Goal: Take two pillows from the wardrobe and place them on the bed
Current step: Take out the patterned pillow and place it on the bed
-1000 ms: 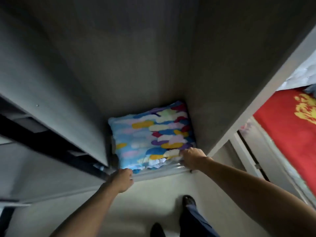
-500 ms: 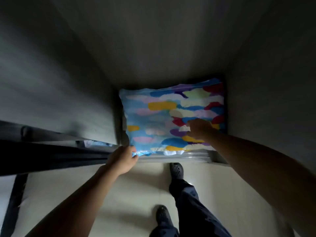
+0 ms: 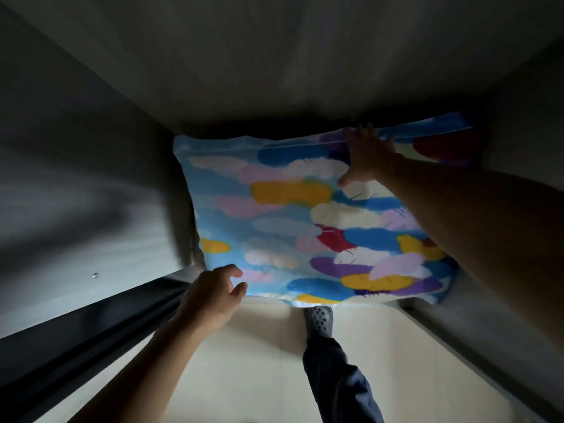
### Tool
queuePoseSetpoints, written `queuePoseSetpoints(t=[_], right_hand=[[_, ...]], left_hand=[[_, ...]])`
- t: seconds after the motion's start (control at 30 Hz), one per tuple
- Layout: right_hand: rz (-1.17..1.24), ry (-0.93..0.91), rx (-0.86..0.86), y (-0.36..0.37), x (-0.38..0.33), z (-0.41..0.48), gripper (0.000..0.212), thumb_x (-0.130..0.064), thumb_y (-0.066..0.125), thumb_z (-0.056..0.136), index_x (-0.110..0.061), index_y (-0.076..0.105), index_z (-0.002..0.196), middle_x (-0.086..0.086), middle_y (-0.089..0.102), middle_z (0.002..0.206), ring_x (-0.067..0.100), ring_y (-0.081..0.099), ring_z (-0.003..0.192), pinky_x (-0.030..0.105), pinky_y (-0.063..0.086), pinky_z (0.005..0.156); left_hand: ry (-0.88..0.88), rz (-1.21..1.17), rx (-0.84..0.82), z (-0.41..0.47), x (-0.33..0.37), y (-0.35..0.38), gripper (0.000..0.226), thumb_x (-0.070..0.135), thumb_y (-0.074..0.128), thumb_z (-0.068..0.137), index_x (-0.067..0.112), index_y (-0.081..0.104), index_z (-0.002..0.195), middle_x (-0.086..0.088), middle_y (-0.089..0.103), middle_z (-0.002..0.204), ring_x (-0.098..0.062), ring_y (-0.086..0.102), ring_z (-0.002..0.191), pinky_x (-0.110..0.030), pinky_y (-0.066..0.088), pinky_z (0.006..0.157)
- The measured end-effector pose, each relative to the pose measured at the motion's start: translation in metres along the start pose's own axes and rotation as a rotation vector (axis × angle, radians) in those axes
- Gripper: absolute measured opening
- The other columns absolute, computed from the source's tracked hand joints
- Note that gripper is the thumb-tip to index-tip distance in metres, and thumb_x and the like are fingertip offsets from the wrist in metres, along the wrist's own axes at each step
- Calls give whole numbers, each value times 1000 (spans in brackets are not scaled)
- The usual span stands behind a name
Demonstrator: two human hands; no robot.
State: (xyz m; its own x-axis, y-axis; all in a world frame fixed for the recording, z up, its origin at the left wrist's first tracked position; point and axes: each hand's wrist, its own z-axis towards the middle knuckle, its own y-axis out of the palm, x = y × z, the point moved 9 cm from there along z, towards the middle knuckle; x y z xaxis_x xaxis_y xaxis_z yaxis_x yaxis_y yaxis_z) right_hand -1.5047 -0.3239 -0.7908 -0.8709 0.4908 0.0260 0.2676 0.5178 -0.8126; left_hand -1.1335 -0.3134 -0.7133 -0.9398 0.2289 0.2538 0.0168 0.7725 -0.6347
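Observation:
A pillow (image 3: 283, 227) in a blue cover with yellow, pink, purple, white and red patches lies flat at the bottom of the dark wardrobe (image 3: 274, 62). My right hand (image 3: 367, 155) reaches across it, fingers spread over its far edge, thumb pressed on top. My left hand (image 3: 213, 296) is at its near left corner, fingers curled and apart, touching the cover's edge; I cannot tell whether it grips. Whether another pillow lies under this one is hidden.
The wardrobe's grey side walls (image 3: 79, 190) close in on both sides. A dark sliding-door track (image 3: 91, 328) runs along the lower left. My leg in dark trousers (image 3: 338, 377) and a grey perforated shoe (image 3: 319, 319) stand on the pale floor (image 3: 250, 370) just before the wardrobe.
I have leaned closer into the wardrobe. My right hand slid from the pillow's middle to its far edge. My left hand moved up to the near left corner.

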Motion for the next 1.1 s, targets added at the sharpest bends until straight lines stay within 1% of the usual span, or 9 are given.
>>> queuePoseSetpoints(t=[0.1,0.17,0.3,0.4,0.5,0.63,0.77,0.93,1.1], right_hand=[[-59,6,-60,27,2,23,138,-68,81,46,-19,5,150,16,19,155,37,16,142,66,19,108],[-94,14,-19,32,5,27,133,-72,79,44,-17,15,147,20,30,149,40,28,136,63,23,106],[-125,-53,137,11,-1,7,115,-71,78,48,-10,35,135,22,52,129,38,47,117,50,33,100],[-74,-113,202,-9,-10,-25,88,-63,78,56,-9,48,119,19,63,112,35,58,103,43,39,90],[-33,-153,260,-26,-19,-69,66,-59,77,62,-13,55,105,14,70,98,33,66,90,38,46,78],[-40,-213,304,-38,-34,-136,52,-58,75,66,-15,63,93,11,72,84,32,69,78,34,51,65],[4,-289,357,-46,-55,-208,45,-46,87,55,-10,67,75,14,68,62,33,67,58,34,52,55],[3,-360,440,-59,-84,-303,35,-33,88,49,-12,64,66,8,67,60,29,65,57,31,51,57],[-13,-316,590,-72,-104,-403,28,-27,84,54,-15,67,73,6,68,68,29,64,64,31,50,60]], left_hand=[[-28,26,-32,4,-17,19,26,31,63,87,19,65,110,-7,73,94,-26,67,94,-36,53,82],[-26,50,-56,2,-24,29,25,32,63,86,19,65,108,-7,73,98,-26,66,95,-37,53,82],[-28,105,-102,-4,-21,30,24,34,58,88,19,65,107,-5,72,104,-24,65,98,-36,53,82],[7,107,-83,-12,0,12,24,33,57,88,22,64,109,-4,72,109,-22,66,101,-33,53,83],[51,107,-41,-25,30,-13,25,33,56,89,25,64,111,-5,72,111,-24,64,105,-33,52,85],[139,187,-9,-43,66,-42,30,34,54,91,25,57,120,-3,67,116,-23,60,110,-33,49,89],[283,328,90,-63,88,-71,47,33,53,91,22,43,135,-8,51,131,-27,51,118,-38,47,92],[470,537,221,-100,94,-84,81,41,65,82,25,21,148,-13,27,150,-31,32,134,-40,37,101],[650,636,237,-156,69,-71,99,51,73,67,25,21,148,-7,35,145,-28,35,130,-40,29,105]])
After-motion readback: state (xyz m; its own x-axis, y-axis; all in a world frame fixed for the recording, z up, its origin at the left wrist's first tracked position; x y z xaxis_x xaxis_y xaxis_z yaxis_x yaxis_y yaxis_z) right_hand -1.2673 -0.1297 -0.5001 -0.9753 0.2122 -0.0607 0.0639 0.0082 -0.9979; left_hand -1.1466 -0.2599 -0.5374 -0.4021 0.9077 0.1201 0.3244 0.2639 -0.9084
